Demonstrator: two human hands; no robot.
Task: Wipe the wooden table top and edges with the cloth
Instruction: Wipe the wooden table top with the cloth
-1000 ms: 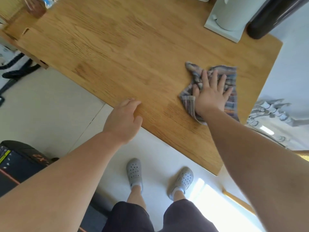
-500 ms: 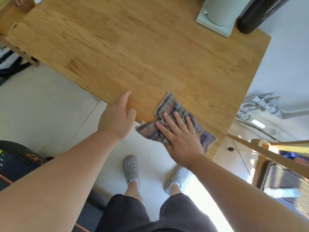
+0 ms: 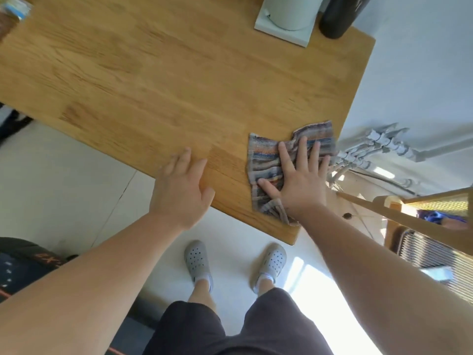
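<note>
The wooden table (image 3: 166,80) fills the upper left of the head view. A striped cloth (image 3: 266,162) lies flat near the table's near right corner, close to the right edge. My right hand (image 3: 297,180) presses on it with fingers spread flat, palm over the cloth's lower right part. My left hand (image 3: 181,185) rests on the near edge of the table, fingers loosely apart, holding nothing, a short way left of the cloth.
A pale appliance on a square base (image 3: 286,19) and a black bottle (image 3: 337,19) stand at the table's far right. White pipes (image 3: 378,147) run along the wall to the right. A wooden rack (image 3: 409,216) stands beside the corner. Dark equipment (image 3: 23,262) sits on the floor at left.
My right hand slid the cloth from the near edge, where it hung over, to the right and back onto the top near the right edge. My left hand stayed on the near edge.
</note>
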